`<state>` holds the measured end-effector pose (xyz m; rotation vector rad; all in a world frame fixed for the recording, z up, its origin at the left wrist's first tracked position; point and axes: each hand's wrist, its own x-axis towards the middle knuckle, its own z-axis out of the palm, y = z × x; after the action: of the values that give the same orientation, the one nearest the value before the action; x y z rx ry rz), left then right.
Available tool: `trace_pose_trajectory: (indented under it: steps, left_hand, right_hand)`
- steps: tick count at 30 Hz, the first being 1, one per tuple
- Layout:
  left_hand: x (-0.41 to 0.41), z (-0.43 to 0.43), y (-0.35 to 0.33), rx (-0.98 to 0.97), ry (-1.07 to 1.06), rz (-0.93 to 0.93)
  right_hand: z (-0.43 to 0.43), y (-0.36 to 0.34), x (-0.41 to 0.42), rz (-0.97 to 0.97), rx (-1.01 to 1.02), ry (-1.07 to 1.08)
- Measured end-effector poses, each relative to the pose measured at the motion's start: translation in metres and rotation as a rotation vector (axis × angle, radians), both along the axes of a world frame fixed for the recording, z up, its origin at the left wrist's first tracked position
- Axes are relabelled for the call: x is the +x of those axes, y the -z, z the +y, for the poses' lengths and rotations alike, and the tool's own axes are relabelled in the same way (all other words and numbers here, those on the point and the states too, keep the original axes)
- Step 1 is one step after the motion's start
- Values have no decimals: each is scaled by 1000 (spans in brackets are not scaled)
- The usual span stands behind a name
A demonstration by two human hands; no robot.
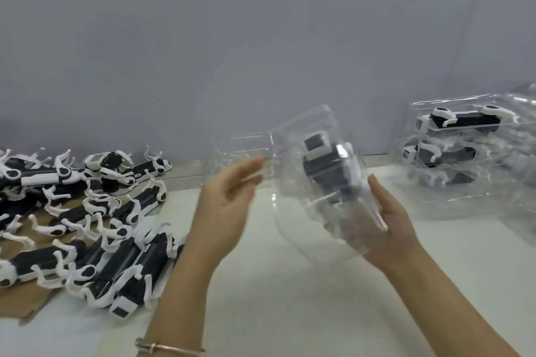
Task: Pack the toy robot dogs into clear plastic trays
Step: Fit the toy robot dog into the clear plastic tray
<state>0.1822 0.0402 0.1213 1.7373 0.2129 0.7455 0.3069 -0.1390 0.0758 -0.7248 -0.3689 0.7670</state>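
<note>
A clear plastic tray [293, 136] with a black-and-white toy robot dog [327, 165] inside is held tilted above the white table [290, 298]. My right hand [388, 220] cups the tray from its right and underside, part of the hand showing through the plastic. My left hand [229, 197] is open with straight fingers, its fingertips at the tray's left clear flap [237, 148]. The tray is motion-blurred. A pile of loose robot dogs [95, 220] lies at the left on cardboard.
A stack of packed clear trays [464, 151] with dogs inside stands at the right rear. A grey wall [261, 38] runs close behind the table. The brown cardboard sheet [26, 307] under the loose dogs reaches the table's left front.
</note>
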Motion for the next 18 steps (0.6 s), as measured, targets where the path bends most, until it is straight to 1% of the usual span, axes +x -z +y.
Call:
trace_pose_trajectory:
  steps: [1, 2, 3, 4, 5, 7, 8, 9, 10, 12, 16, 18]
  left_hand:
    - [-3, 2, -4, -176, -38, -119]
    - [-6, 5, -8, -321, -43, -219]
    - [-8, 3, -12, -407, -13, -280]
    - [-12, 0, -15, -402, 53, -276]
    - [-12, -4, -16, -338, 88, -206]
    - [-5, -19, -7, -123, 63, 25]
    - [0, -26, 1, -10, 36, 111]
    - [5, -31, 10, 51, -3, 147]
    - [9, -36, 15, 49, -32, 150]
    - [16, -41, 28, -21, -36, 160]
    - [28, -67, 51, -173, 40, 271]
    - [36, -91, 64, -269, 89, 316]
  right_hand:
    - [-7, 2, 10, -47, -28, 110]
    - [-11, 1, 13, -90, -79, 167]
    - [-13, 1, 17, -151, -135, 202]
    - [-16, -2, 19, -213, -181, 206]
    - [-17, -3, 20, -251, -225, 212]
    - [-15, -8, 15, -279, -259, 207]
    - [-14, -9, 13, -285, -276, 201]
    - [-14, -9, 11, -297, -310, 209]
    - [-16, -11, 9, -312, -349, 228]
    - [-27, -13, 8, -329, -444, 252]
    - [-65, 0, 14, -370, -725, 315]
    - [-89, 10, 19, -378, -764, 377]
